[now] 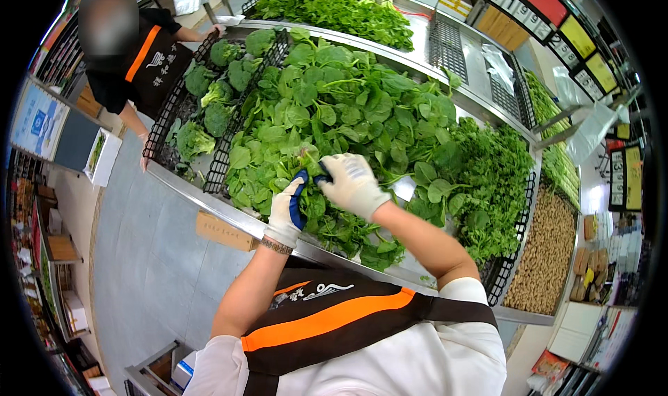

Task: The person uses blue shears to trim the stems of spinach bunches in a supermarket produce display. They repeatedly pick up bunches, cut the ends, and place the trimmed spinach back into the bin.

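Note:
Both hands wear white gloves with dark blue palms and meet over a heap of spinach-like leafy greens [334, 111]. My left hand [285, 212] is closed around a small bunch of leafy greens [306, 154], whose pale, pinkish stem end points up and away from me. Just to its right, my right hand [353, 184] is curled with bent fingers at the stems of the same bunch. Its fingertips are partly hidden behind the hand. More loose leaves lie under and around both hands.
Broccoli [219, 118] fills a section at left behind a black plastic divider [233, 128]. A co-worker [149, 62] stands at the far left corner, hands on the stall's edge. Frilly herbs [490, 180] and peanuts [543, 253] lie at right. A cardboard box [224, 231] sits below the metal edge.

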